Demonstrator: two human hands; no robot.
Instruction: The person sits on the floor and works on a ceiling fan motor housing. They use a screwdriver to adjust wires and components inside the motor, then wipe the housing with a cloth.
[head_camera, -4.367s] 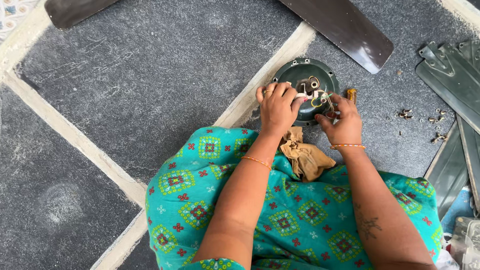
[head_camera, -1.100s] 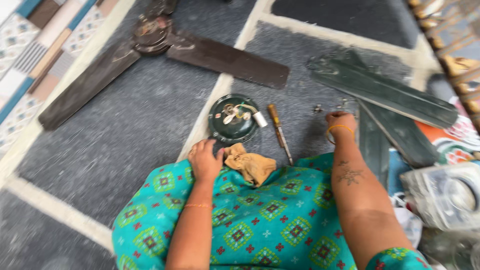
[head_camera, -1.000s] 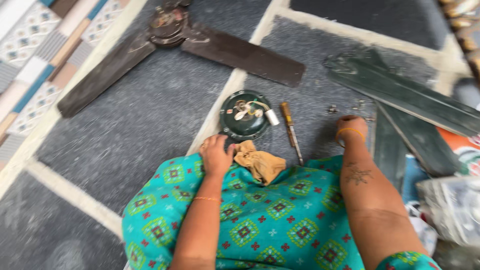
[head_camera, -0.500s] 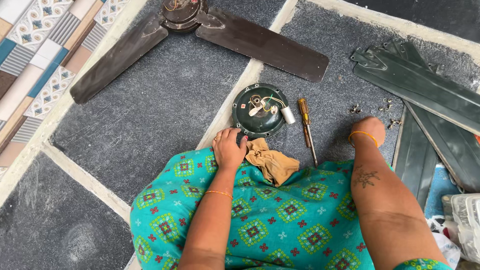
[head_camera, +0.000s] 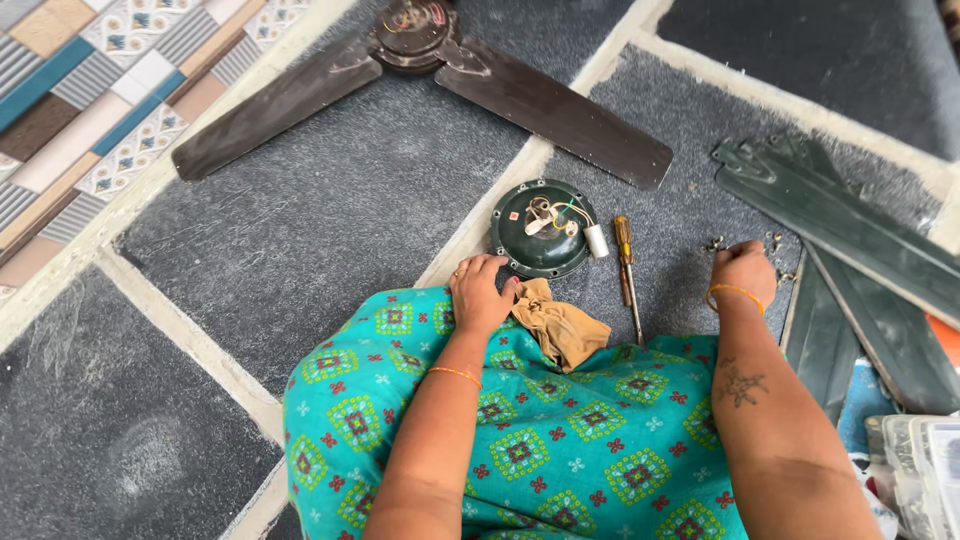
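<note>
Two hands apart: left hand (head_camera: 482, 292) rests slack beside the fan motor housing (head_camera: 543, 227), right hand (head_camera: 742, 272) pinches among loose screws (head_camera: 716, 244), so a careful fingertip pick-up seems due

Grey stone floor (head_camera: 330, 210) bears fan motor (head_camera: 543, 227), screwdriver (head_camera: 626, 270), brown blades (head_camera: 555, 110), green blades (head_camera: 850, 230).

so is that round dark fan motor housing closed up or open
Open: the round motor housing lies face up on the floor with loose wires and a white cylindrical part exposed, no cover on it. The left hand rests at its edge.

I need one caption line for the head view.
Left hand beside a round fan motor cover; right hand on small screws near a screwdriver.
</note>
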